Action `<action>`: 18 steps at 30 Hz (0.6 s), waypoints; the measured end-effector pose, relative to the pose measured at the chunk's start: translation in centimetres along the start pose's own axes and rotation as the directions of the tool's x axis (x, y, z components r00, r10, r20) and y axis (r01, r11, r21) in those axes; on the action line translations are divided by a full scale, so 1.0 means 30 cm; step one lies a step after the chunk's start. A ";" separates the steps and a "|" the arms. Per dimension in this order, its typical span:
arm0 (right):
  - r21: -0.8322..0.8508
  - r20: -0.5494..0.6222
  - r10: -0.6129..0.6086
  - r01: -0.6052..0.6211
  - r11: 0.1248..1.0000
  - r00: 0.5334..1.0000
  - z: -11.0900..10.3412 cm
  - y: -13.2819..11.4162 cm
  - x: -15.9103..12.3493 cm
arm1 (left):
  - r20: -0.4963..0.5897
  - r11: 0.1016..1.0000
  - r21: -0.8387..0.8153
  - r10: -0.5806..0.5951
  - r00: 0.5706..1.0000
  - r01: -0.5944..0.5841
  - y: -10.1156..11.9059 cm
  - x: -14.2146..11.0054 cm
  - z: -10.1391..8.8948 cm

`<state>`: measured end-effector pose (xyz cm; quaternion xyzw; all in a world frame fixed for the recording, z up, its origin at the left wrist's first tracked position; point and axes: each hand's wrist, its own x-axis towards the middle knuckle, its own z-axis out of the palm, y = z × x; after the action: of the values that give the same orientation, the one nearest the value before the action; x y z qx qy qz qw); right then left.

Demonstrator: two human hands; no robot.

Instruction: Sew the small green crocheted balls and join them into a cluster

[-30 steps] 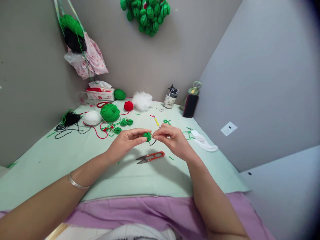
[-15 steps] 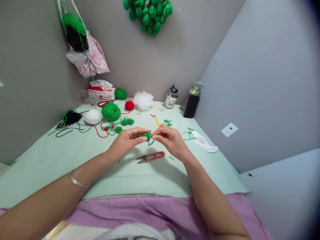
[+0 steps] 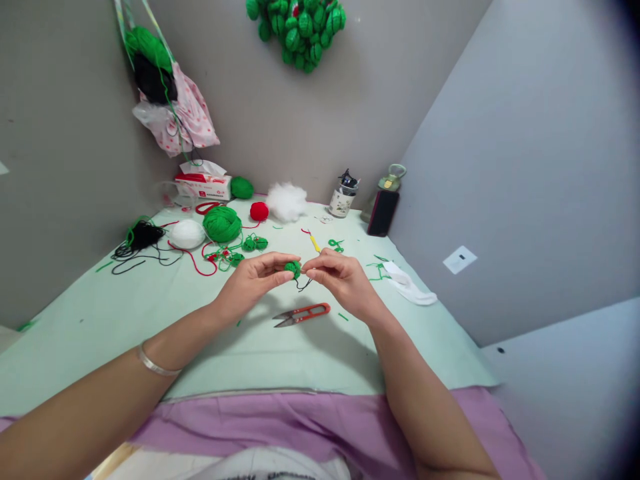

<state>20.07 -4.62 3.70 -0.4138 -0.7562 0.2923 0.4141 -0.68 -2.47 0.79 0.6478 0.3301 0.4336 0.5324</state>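
Note:
My left hand (image 3: pixel 257 277) pinches a small green crocheted ball (image 3: pixel 293 268) between thumb and fingers. Close beside it on the right, my right hand (image 3: pixel 340 277) is closed, thumb against forefinger, on what looks like a thin needle (image 3: pixel 303 270), mostly hidden by the fingertips. Black yarn (image 3: pixel 302 285) dangles below the ball, between both hands. On the table under the hands lie thread snips (image 3: pixel 303 313) with orange handles, their blades pointing left. Behind the right hand rests a yellow-handled crochet hook (image 3: pixel 314 243).
Left of the hands sit green yarn (image 3: pixel 223 224), white yarn (image 3: pixel 187 234), red yarn (image 3: pixel 259 211) and a black yarn tangle (image 3: pixel 143 240). Stuffing (image 3: pixel 287 202), a tissue box (image 3: pixel 204 186), a pen cup (image 3: pixel 343 200) and a phone (image 3: pixel 383 213) stand behind. White cloth (image 3: pixel 410 285) lies right.
The green ball has shifted slightly left with my left hand. My right hand has moved a little right, so the gap between the fingertips is slightly wider.

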 end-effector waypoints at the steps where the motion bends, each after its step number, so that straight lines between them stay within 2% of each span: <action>1: 0.000 -0.001 0.005 -0.005 1.000 1.000 0.001 0.000 0.001 | 0.000 1.000 0.001 0.001 1.000 -0.001 -0.001 0.000 0.000; 10: 0.095 -0.035 0.031 -0.028 0.995 0.999 0.029 0.008 0.006 | 0.017 0.995 -0.095 0.000 1.000 0.002 -0.020 -0.004 0.004; 18: 0.157 -0.060 0.109 -0.098 0.983 0.992 0.049 0.012 0.006 | 0.003 0.999 -0.040 -0.019 1.000 0.019 -0.009 -0.007 0.019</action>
<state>18.89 -4.44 2.77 -0.4291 -0.6943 0.3565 0.4546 -0.24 -2.83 0.44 0.6346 0.3267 0.4342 0.5496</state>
